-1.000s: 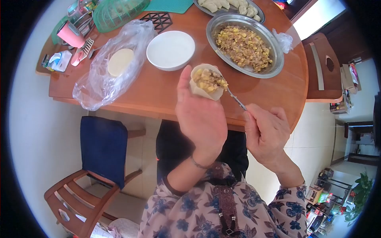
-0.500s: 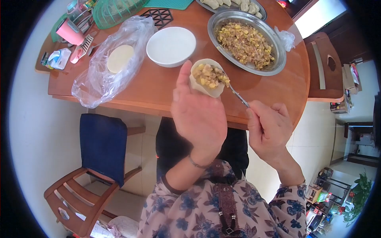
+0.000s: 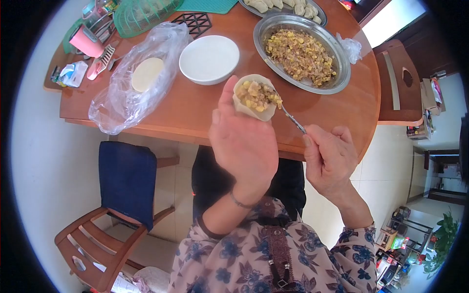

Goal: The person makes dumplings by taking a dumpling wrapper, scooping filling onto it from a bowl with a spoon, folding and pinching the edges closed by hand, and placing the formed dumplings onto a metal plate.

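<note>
Palm up, my left hand [image 3: 246,141] holds a round dough wrapper [image 3: 266,115] on its fingers, which are mostly hidden under it. Yellow and brown filling [image 3: 254,95] is heaped on the wrapper. The fingers of my right hand [image 3: 330,156] are closed round the handle of a metal spoon [image 3: 294,120], whose tip touches the filling at the wrapper's right side. Beyond my hands are a steel bowl [image 3: 343,82] of the same filling and a white bowl [image 3: 209,59]. Another flat wrapper [image 3: 147,74] lies on a clear plastic bag [image 3: 119,105] at the left.
A metal plate [image 3: 325,20] of folded dumplings stands at the back of the wooden table [image 3: 195,122]. A green basket [image 3: 144,17], a black trivet [image 3: 194,23] and a pink cup [image 3: 86,41] are at the back left. Chairs [image 3: 128,183] [image 3: 398,83] flank the table.
My left hand and the wrapper have moved slightly away from my body, and my right hand has shifted slightly right with the spoon. The spoon still touches the filling.
</note>
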`<state>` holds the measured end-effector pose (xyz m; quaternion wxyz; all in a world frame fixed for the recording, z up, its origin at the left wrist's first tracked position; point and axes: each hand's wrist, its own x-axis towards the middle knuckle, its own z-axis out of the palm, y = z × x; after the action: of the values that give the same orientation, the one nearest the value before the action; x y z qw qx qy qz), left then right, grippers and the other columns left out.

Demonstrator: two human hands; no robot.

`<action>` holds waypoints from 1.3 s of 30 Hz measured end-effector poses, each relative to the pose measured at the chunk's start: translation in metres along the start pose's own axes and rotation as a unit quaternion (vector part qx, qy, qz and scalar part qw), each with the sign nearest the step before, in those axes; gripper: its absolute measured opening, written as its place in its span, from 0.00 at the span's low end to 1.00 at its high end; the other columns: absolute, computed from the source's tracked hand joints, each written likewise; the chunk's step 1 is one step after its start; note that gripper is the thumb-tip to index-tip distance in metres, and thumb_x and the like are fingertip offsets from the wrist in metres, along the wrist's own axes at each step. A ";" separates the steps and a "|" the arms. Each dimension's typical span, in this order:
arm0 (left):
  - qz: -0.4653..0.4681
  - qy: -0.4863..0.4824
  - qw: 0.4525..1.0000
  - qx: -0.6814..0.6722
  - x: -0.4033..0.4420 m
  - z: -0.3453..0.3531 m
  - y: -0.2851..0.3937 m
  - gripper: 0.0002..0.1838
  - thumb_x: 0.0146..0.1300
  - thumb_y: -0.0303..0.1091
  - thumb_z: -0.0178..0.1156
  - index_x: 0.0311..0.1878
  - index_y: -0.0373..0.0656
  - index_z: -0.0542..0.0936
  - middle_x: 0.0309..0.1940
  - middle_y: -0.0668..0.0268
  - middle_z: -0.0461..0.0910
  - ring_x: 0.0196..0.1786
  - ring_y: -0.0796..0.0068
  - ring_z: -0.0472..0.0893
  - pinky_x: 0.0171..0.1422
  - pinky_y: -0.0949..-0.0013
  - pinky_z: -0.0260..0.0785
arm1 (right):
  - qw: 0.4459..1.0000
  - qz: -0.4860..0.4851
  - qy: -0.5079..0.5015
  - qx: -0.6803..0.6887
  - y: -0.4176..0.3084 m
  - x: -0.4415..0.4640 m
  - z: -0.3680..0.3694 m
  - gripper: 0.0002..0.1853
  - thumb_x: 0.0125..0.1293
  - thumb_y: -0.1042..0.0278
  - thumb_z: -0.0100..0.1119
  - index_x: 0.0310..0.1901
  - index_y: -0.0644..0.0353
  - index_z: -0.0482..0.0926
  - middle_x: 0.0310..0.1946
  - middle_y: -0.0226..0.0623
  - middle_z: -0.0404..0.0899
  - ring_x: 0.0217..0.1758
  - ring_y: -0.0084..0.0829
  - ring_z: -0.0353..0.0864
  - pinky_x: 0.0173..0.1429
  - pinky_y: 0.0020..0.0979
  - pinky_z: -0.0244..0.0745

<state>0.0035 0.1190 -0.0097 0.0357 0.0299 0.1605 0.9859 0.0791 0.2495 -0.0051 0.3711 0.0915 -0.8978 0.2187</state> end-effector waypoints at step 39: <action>-0.044 0.016 0.985 0.169 -0.009 -0.003 0.000 0.26 0.72 0.20 0.57 0.71 0.36 0.65 0.62 0.59 0.75 0.66 0.69 0.76 0.75 0.61 0.69 | 1.000 0.001 -0.005 -0.019 0.011 0.000 -0.018 0.09 0.58 0.79 0.71 0.41 0.60 0.85 0.22 0.29 0.80 0.22 0.28 0.77 0.35 0.32 0.65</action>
<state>0.0124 0.1168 -0.0133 0.0711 0.0127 0.3262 0.9425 0.0869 0.2680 0.0026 0.3682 0.0846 -0.9037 0.2015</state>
